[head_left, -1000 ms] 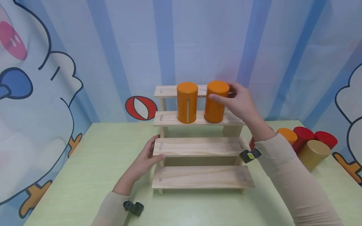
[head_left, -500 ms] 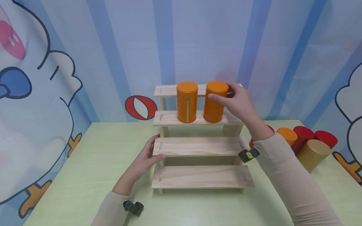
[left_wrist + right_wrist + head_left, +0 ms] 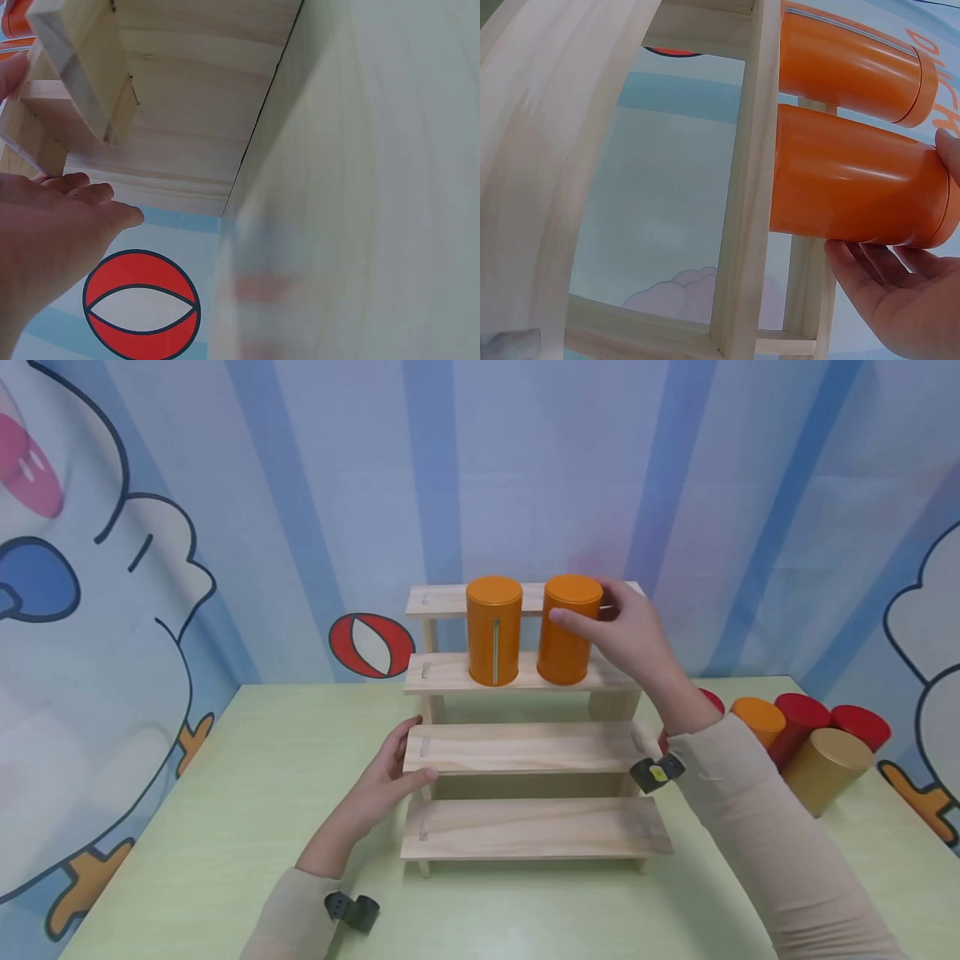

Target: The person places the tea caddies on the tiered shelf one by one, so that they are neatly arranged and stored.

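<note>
Grip (image 3: 632,631) on glossy orange canister (image 3: 565,652)

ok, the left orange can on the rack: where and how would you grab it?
Upper body of the left orange can, just below its rim, likely best from the left. It stands upright, a smooth cylinder with that side free; on its right, the gap to the other orange can is narrow, and the right grip holds that one.
</note>
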The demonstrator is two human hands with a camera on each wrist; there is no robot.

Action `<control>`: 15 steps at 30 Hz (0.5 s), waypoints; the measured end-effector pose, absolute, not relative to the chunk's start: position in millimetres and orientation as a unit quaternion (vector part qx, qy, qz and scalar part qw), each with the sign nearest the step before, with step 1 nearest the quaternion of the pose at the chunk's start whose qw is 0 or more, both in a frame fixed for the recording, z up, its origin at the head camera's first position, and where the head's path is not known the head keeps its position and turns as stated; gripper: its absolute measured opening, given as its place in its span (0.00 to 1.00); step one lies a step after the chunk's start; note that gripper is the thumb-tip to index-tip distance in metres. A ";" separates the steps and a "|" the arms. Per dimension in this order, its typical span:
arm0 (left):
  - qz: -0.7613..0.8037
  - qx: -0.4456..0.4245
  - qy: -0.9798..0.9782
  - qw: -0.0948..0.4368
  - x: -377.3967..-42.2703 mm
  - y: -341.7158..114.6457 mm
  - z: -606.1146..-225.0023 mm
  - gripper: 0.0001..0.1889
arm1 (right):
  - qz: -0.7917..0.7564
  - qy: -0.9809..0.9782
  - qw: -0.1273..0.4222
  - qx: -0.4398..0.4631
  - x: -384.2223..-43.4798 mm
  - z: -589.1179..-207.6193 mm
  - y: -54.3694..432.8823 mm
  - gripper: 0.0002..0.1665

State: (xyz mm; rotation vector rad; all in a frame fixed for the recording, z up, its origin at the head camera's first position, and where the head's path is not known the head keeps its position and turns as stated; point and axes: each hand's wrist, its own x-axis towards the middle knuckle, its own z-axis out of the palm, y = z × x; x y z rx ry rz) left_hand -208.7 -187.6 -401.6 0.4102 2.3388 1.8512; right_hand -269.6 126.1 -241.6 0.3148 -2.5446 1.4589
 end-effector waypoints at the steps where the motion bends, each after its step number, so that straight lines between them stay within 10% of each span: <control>1: 0.613 0.134 0.776 0.065 -208.7 -187.5 -401.6 0.44 | 0.494 -0.858 0.098 0.107 -269.7 -241.9 126.2 0.45; 15: 0.609 0.127 0.780 0.068 -207.2 -186.5 -400.2 0.44 | 0.512 -0.845 0.126 0.090 -252.0 -236.8 150.7 0.48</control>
